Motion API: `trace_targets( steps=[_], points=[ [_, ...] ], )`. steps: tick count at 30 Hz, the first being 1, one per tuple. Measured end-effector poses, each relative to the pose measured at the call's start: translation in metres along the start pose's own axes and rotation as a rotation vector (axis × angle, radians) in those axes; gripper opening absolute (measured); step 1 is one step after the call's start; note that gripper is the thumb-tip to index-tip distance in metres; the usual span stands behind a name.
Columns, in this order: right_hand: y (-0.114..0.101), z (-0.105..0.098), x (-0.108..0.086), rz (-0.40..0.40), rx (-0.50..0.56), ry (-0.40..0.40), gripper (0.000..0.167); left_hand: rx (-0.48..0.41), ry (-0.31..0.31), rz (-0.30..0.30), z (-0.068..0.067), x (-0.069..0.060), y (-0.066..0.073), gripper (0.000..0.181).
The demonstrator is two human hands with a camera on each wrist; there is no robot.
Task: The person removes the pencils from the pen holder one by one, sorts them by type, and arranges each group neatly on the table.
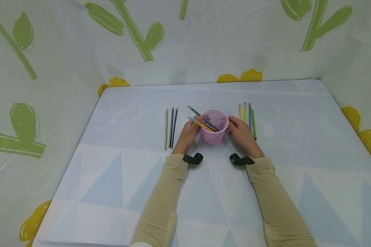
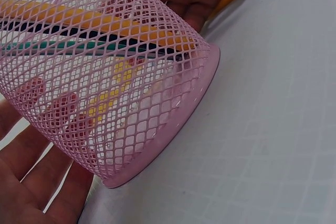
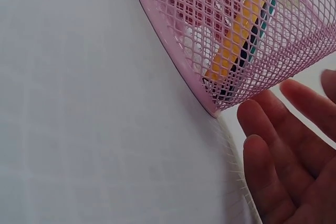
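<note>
A pink mesh pencil holder [image 1: 211, 138] stands upright on the table between both hands. A yellow pencil [image 1: 199, 122] and a dark grey-green pencil [image 1: 195, 111] lean in it toward the left, their ends above the rim. At the holder's left side is my left hand [image 1: 188, 134], its fairly straight fingers [image 2: 23, 153] against the mesh. My right hand [image 1: 243, 134] is at the right side, with loosely bent fingers [image 3: 286, 129] close to the mesh; whether they press on it I cannot tell. The thumbs are mostly hidden.
Left of the holder lie a gold pencil [image 1: 166, 128] and dark pencils [image 1: 174, 127] side by side. On the right, partly behind my right hand, lie a yellow pencil [image 1: 240, 111], a purple one [image 1: 250, 115] and a green one [image 1: 254, 121]. A patterned cloth covers the table [image 1: 111, 178].
</note>
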State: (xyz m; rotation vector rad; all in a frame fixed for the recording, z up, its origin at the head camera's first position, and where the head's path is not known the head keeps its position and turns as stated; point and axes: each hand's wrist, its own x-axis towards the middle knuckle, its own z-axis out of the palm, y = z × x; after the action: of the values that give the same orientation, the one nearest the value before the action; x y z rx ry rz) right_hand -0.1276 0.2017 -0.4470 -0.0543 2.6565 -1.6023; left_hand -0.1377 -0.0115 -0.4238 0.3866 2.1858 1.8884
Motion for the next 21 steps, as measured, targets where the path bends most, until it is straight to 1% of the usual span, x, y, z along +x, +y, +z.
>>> trace_targets(
  steps=[3,5,7,10,12,14,21],
  points=[
    [0.000,-0.001,0.000,-0.027,0.048,0.017,0.042,0.024,0.010,-0.020,0.000,0.001,0.000,0.048],
    [0.000,-0.001,0.000,-0.047,0.072,0.026,0.044,0.024,0.014,-0.031,0.000,0.004,-0.005,0.049],
    [0.000,-0.001,0.000,-0.064,0.094,0.031,0.046,0.016,0.014,-0.026,0.000,0.008,-0.012,0.050],
    [-0.001,-0.002,-0.001,-0.083,0.132,0.037,0.049,0.021,0.031,-0.023,0.000,0.013,-0.022,0.051],
    [-0.003,-0.002,-0.001,-0.096,0.156,0.037,0.049,0.027,0.038,-0.015,0.000,0.015,-0.025,0.054],
    [-0.004,-0.002,-0.002,-0.108,0.175,0.040,0.049,0.040,0.047,-0.021,0.001,0.015,-0.026,0.056],
    [-0.012,-0.002,-0.002,-0.130,0.204,0.048,0.048,0.034,0.043,-0.049,0.000,0.013,-0.027,0.060]
  ],
)
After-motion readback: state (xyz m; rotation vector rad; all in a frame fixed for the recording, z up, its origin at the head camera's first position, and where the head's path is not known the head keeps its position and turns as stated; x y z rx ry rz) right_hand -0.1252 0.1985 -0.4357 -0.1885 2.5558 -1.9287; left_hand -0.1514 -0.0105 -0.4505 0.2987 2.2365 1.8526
